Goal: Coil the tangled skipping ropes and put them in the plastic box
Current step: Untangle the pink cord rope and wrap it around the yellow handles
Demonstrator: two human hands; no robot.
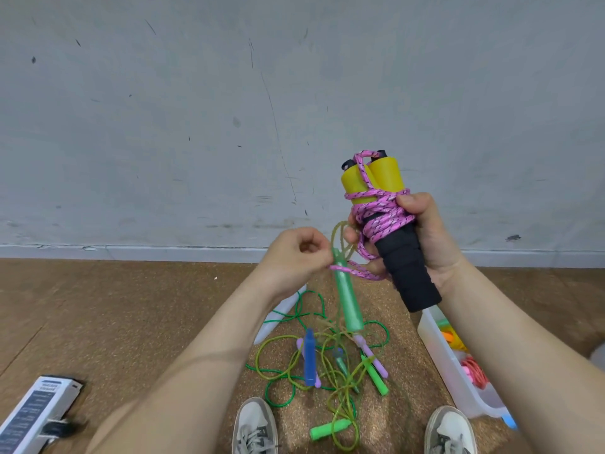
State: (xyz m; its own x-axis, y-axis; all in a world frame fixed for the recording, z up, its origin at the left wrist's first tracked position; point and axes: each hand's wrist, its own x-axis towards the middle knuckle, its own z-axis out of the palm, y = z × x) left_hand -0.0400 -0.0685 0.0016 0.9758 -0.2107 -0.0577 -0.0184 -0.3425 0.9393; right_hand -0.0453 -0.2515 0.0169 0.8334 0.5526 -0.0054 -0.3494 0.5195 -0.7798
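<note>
- Grey scuffed wall (196, 109) fills the upper half, meeting a brown cork-patterned floor (114, 306).
- Right hand (425, 234), raised at about 3 o'clock from centre, is clenched around a pair of yellow-and-black handles (409, 273) held upright. Its thumb presses on the pink rope (383, 214) coiled around them.
- Left hand (294, 257), just at 9 o'clock of the right, has curled fingers pinching the pink rope's loose strand.
- A green handle (348, 299) hangs at that pinch from a pale cord. Which hand carries it is hard to tell.
- At 6 o'clock, between two grey shoes (255, 424), the tangled ropes (327, 365) lie on the floor, green and yellowish cords with blue, lilac and green handles.
- Plastic box (451, 365) sits at 4 o'clock, partly hidden by the right forearm, with orange and pink coils showing inside.
- A printed carton (36, 414) is cut off at 8 o'clock.
</note>
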